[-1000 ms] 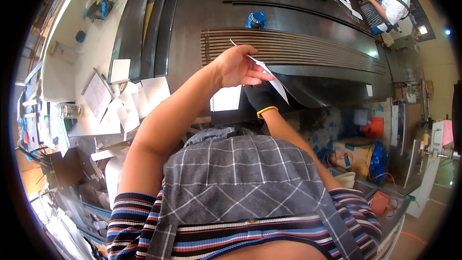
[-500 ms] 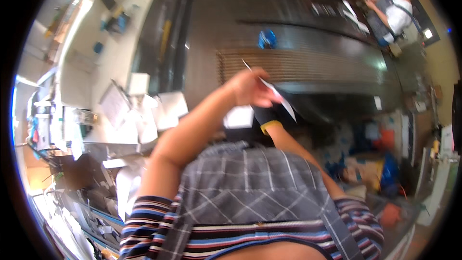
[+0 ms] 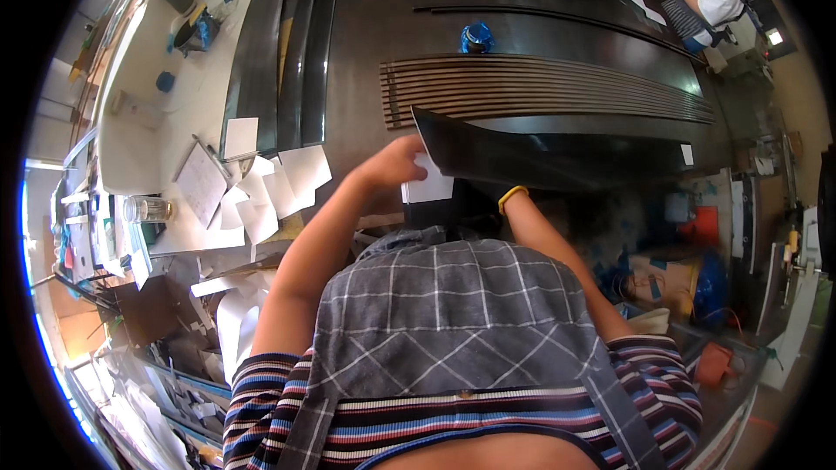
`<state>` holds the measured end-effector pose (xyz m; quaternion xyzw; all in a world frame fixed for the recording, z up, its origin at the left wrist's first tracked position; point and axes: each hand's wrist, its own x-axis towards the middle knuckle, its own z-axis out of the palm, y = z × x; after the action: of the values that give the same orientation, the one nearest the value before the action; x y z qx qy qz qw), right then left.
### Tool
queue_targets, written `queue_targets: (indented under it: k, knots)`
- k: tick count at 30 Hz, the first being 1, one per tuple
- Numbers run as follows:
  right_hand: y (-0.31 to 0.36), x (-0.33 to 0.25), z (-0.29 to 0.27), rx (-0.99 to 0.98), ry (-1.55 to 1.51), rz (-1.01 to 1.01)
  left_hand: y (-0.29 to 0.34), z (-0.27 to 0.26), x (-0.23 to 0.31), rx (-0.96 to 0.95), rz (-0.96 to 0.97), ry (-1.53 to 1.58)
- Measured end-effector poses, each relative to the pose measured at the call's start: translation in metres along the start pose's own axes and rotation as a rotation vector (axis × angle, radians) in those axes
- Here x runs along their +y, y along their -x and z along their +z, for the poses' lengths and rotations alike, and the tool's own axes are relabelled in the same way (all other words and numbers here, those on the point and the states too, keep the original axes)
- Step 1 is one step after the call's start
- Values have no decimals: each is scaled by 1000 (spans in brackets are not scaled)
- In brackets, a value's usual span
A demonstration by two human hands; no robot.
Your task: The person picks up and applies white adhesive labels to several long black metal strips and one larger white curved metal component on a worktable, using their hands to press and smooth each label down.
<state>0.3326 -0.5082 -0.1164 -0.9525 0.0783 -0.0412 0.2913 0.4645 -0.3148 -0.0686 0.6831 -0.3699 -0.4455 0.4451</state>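
A long, glossy black curved panel (image 3: 540, 152) stretches rightward in front of me, its left end tilted up. My left hand (image 3: 402, 163) is bare and curls at that raised end, fingers closed at its edge. Just below the fingers, a white paper piece (image 3: 428, 184) rests on a dark surface. My right hand (image 3: 514, 198) reaches under the panel's near edge; a yellow cuff shows at the wrist, and dark material and the panel hide its fingers. A small white label (image 3: 687, 154) sits near the panel's right end.
Beyond the panel lie several thin brown strips (image 3: 540, 87) and a blue-wrapped pot (image 3: 477, 38). White papers (image 3: 279, 183) and a glass jar (image 3: 148, 209) are at left, near long black panels (image 3: 300, 61). Another person (image 3: 714, 0) stands far right. A blue bag (image 3: 710, 287) is lower right.
My left hand has moved left and down toward the white paper. The thin pale edge by it has swung left, and the panel's black surface now shows. My right wrist has shifted right and slightly up.
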Motion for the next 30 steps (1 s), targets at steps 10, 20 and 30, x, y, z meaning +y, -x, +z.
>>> queue_targets:
  k: [10, 20, 30]
  knots:
    - [-7, 15, -13, -77, -894, 432, -25, 51, -35, 600, 209, -654]
    - [-11, 28, 4, 89, -666, 242, 105, 36, -26, 270, 449, -583]
    - [-6, 20, -3, 132, -489, 44, 143, -25, -112, 1500, -11, -364]
